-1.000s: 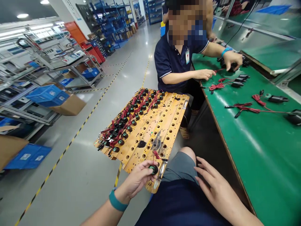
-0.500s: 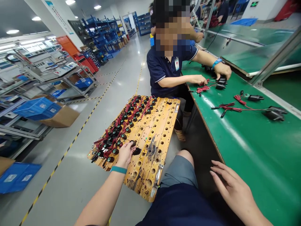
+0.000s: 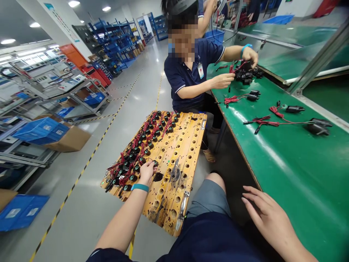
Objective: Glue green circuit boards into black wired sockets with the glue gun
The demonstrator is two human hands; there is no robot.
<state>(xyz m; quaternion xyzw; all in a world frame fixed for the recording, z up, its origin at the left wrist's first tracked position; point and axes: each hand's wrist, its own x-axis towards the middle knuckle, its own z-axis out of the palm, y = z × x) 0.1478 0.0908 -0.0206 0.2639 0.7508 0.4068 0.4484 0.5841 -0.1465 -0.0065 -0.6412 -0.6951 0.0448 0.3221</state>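
While left grip [image 3: 147,171] pinches round black part [image 3: 155,163] at drilled, paint-flecked wooden board [image 3: 169,146], right grip [image 3: 268,211] spreads loose, empty.

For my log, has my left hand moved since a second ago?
Yes, your left hand moved across the board, from its near handle toward the wired parts.

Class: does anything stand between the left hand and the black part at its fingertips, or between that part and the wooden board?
Nothing visible does. The left hand grips the black part directly, right at the wooden board; the neighbouring parts stand to the side. Whether it is fully seated cannot be told.
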